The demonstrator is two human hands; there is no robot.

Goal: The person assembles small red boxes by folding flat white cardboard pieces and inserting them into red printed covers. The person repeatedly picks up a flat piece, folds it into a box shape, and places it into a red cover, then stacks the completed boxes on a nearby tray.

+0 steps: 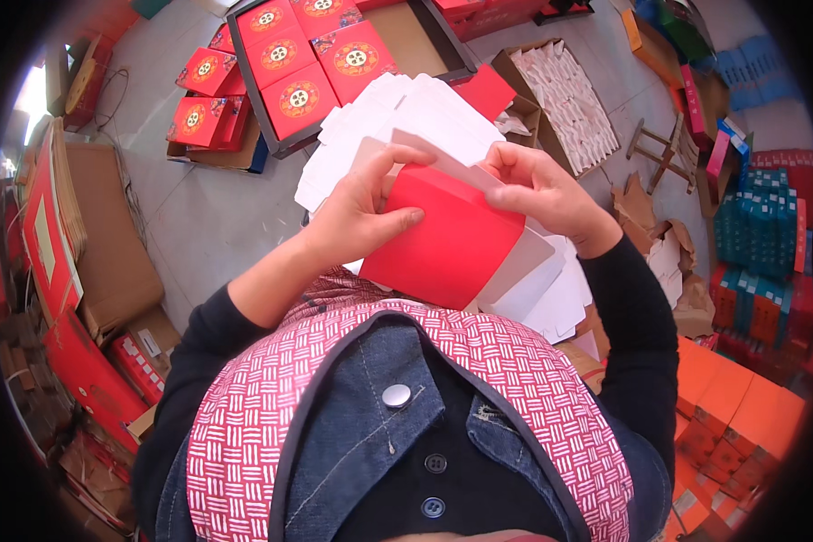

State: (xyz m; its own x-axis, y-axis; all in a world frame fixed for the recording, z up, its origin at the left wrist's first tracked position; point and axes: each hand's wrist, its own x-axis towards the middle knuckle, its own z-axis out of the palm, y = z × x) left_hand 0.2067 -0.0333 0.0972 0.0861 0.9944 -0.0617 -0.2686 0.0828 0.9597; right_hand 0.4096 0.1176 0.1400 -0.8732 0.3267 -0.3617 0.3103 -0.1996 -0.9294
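Over my lap I hold a red cardboard box (443, 237) with pale inner flaps standing up along its far edge. My left hand (370, 200) grips its left side, the thumb on the red face and the fingers curled over the far edge. At the far right corner my right hand (544, 191) is closed, thumb and fingers pinching the box's edge by a flap. White flat card blanks (334, 155) lie fanned out beyond the box. More white sheets (551, 294) stick out at its near right side.
A dark tray (275, 144) of printed red boxes (285, 56) stands on the floor ahead, with more red boxes (206, 117) left of it. Ahead right is a carton of white packets (565, 99). A small wooden stool (664, 149) and stacked teal boxes (757, 221) are at right.
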